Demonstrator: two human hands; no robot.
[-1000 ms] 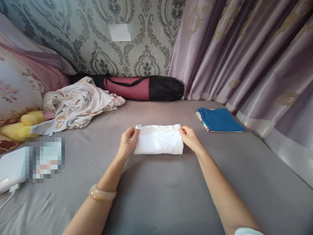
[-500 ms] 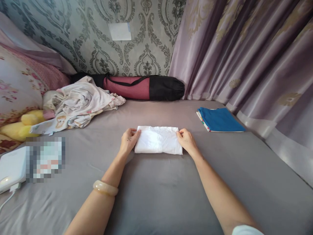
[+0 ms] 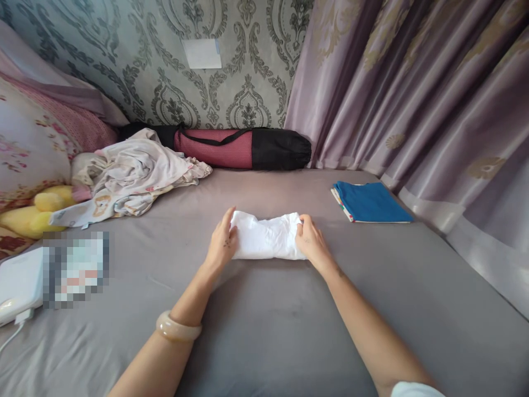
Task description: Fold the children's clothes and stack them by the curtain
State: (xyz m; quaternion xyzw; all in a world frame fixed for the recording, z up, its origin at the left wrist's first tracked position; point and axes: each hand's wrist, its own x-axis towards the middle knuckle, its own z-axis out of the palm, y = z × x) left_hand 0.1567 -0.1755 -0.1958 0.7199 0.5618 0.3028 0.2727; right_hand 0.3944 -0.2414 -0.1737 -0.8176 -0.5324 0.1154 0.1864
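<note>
Both forearms reach forward over the bed [image 3: 281,325] and slant inward, the left one wearing a bangle [image 3: 178,327]. The left hand [image 3: 222,241] grips the cloth [image 3: 266,238] at its left end, fingers pointing up and away; the right hand [image 3: 313,241] pinches the right end, knuckles up. The white cloth is on the bed between them, long axis running left to right, far edge dipping mid-length. The patch [image 3: 80,270] at left is pixelated, its print unreadable
</note>
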